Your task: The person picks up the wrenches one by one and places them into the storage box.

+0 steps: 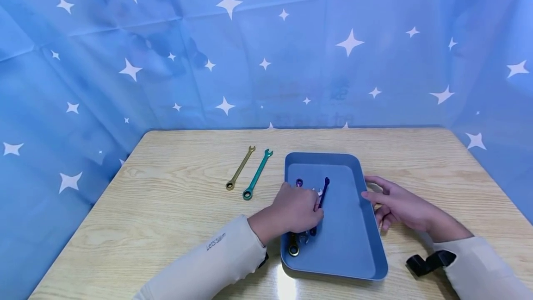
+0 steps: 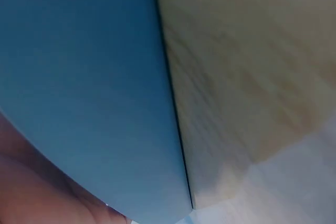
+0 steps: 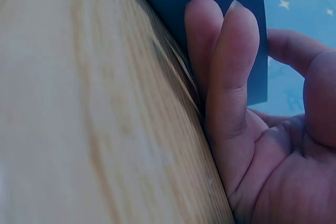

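Reaching into a blue rectangular tray, the left hand is bent over mixed-colour metal wrenches along its left side; can't tell if it's gripping one. The right hand has the tray's right rim, thumb on the edge. A gold metal wrench and a teal metal wrench lie left on the wood-grain table.

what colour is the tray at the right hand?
Greyish blue; the tray shows best in the head view.

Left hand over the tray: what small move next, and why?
Perhaps ease the left hand, emptied, up and toward the teal wrench, since that and the gold wrench lie outside the tray, other wrenches show inside, and the right hand holds the tray's rim; the left grip is hidden.
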`<state>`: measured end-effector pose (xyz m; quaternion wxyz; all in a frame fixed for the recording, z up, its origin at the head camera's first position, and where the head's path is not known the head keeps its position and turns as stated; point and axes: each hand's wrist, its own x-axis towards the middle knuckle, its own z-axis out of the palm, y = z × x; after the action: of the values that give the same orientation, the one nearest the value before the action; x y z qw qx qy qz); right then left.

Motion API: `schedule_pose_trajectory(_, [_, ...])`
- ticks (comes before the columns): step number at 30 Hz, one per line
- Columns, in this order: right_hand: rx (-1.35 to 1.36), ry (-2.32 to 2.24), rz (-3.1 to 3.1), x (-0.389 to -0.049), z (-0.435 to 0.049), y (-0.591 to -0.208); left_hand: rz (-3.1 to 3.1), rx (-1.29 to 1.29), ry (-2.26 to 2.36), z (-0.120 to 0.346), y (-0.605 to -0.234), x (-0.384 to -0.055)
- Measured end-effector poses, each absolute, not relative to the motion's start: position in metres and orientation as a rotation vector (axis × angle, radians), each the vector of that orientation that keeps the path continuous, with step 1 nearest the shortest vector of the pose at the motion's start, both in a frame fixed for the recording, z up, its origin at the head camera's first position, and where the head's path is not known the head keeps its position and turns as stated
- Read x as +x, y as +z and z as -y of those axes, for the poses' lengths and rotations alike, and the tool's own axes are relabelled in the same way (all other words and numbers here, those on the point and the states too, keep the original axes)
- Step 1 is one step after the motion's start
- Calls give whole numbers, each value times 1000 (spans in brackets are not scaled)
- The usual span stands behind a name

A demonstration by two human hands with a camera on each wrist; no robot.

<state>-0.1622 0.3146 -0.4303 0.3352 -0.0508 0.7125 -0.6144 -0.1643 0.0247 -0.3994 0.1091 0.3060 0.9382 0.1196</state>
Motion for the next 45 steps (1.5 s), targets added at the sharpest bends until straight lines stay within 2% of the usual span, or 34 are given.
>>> schedule_pose_trajectory(15, [-129, -1602, -1862, -159, -315, -429, -2716, 852, 175, -33, -400, -164])
schedule_pose_trajectory(28, [-136, -1614, -1839, -161, -314, -429, -2697, 878, 192, -35, -402, -166])
schedule_pose_trajectory(45, [-125, -1606, -1853, -160, -312, -427, -2709, 975, -23, -36, -399, -162])
